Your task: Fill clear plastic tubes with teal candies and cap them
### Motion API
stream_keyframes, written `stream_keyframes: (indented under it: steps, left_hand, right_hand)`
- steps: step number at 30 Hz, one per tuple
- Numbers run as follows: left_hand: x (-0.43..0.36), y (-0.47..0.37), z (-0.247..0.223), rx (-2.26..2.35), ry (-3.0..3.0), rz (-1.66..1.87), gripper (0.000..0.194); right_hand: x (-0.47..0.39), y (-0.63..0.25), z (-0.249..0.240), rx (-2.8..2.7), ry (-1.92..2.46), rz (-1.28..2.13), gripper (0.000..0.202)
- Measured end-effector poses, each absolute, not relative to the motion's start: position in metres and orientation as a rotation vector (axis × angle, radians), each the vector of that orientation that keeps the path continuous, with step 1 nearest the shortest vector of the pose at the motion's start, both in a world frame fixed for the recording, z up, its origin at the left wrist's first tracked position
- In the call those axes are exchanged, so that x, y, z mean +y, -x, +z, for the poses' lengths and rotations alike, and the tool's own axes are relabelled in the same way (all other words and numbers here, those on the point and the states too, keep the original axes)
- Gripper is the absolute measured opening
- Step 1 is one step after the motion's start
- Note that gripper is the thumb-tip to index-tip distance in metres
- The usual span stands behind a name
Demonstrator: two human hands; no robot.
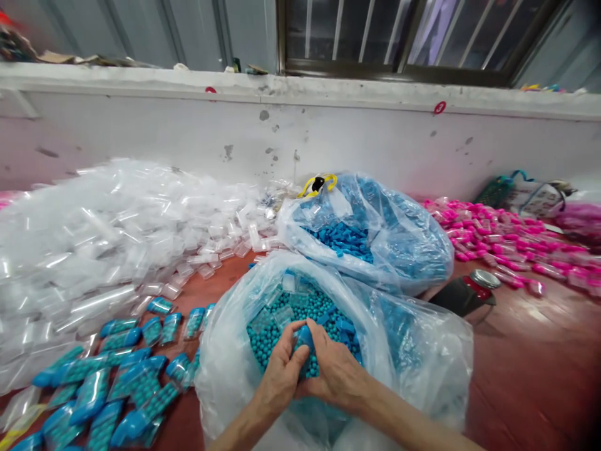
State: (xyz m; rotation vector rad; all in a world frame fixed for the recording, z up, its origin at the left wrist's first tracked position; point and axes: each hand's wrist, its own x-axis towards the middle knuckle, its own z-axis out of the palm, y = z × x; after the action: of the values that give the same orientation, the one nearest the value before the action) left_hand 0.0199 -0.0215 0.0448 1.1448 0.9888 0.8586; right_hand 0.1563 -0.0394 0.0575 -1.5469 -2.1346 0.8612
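My left hand [280,363] and my right hand [337,369] meet over an open plastic bag [220,357] of teal beads [312,305]. Between their fingers is a small container with a rounded blue cap [305,338]; both hands are closed around it, and its lower part is hidden. Among the beads lie several clear empty containers [283,316] and loose blue caps [346,327]. To the left, many bead-filled containers with blue caps [91,396] lie scattered on the red tabletop [185,410].
Clear empty containers [126,219] form a large heap at the left. Behind the beads stands a bag of blue caps [408,232]. Pink-capped containers [507,241] are piled at the right, near a dark jar with a metal lid [484,279]. A white wall [164,128] bounds the back.
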Motion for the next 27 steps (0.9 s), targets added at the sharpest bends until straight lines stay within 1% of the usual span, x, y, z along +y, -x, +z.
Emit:
stream_keyframes:
  steps: [3, 6, 8, 11, 13, 17, 19, 21, 23, 25, 27]
  left_hand:
    - [-0.021, -0.024, 0.044, 1.060, -1.250, 0.928, 0.024]
    - [-0.022, -0.028, 0.039, 1.148, -1.267, 0.902, 0.017]
    - [-0.025, -0.029, 0.037, 1.180, -1.291, 0.904, 0.014]
    - [-0.027, -0.030, 0.032, 1.197, -1.307, 0.916, 0.011]
    - [-0.028, -0.028, 0.030, 1.186, -1.251, 0.925, 0.017]
    - [-0.026, -0.027, 0.028, 1.009, -0.991, 0.874, 0.046]
    - [-0.027, -0.028, 0.031, 0.925, -0.877, 0.848, 0.055]
    - [-0.029, -0.028, 0.038, 0.880, -0.816, 0.837, 0.058]
    - [-0.030, -0.020, 0.050, 0.896, -0.850, 0.827, 0.058]
    - [-0.029, 0.002, 0.066, 0.999, -1.009, 0.858, 0.055]
    - [-0.025, 0.037, 0.082, 1.220, -1.246, 0.971, 0.050]
  right_hand:
    - [-0.041, -0.147, 0.048, -2.180, 1.583, 0.607, 0.074]
    - [-0.043, -0.141, 0.046, -2.225, 1.641, 0.463, 0.059]
    - [-0.044, -0.141, 0.046, -2.251, 1.666, 0.457, 0.052]
    - [-0.044, -0.144, 0.045, -2.253, 1.642, 0.568, 0.051]
    - [-0.041, -0.148, 0.042, -2.199, 1.594, 0.726, 0.058]
    - [-0.037, -0.156, 0.038, -2.028, 1.472, 1.090, 0.093]
    - [-0.037, -0.159, 0.039, -1.947, 1.446, 1.174, 0.108]
    - [-0.038, -0.162, 0.043, -1.901, 1.419, 1.209, 0.113]
    - [-0.036, -0.168, 0.050, -1.897, 1.365, 1.261, 0.105]
    - [-0.030, -0.173, 0.057, -1.937, 1.331, 1.287, 0.082]
    - [-0.019, -0.174, 0.062, -2.083, 1.332, 1.160, 0.054]
